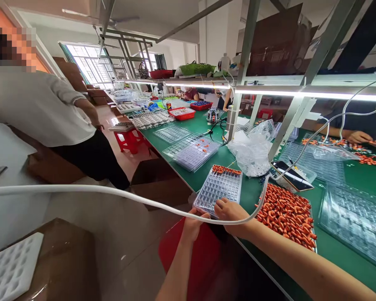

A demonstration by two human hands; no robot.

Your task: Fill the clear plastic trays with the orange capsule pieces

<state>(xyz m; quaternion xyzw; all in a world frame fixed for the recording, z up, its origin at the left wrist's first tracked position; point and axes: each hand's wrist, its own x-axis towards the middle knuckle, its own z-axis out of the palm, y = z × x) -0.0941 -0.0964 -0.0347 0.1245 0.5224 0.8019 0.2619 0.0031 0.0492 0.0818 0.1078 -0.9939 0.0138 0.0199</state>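
A clear plastic compartment tray (219, 188) lies on the green table near its front edge, with a row of small orange parts along its far end. My left hand (192, 223) grips the tray's near left corner. My right hand (233, 213) rests on the tray's near edge with fingers curled over it. Just right of my right hand lies a heap of small orange parts (285, 213). A white cable (113, 193) runs across in front of both hands.
More clear trays (192, 152) and a crumpled plastic bag (252, 152) lie further along the green table (253, 192). A phone (293, 175) sits beside the heap. A person in white (44, 108) stands at left; another person's hands (360, 137) work at far right. A red stool (128, 140) stands in the aisle.
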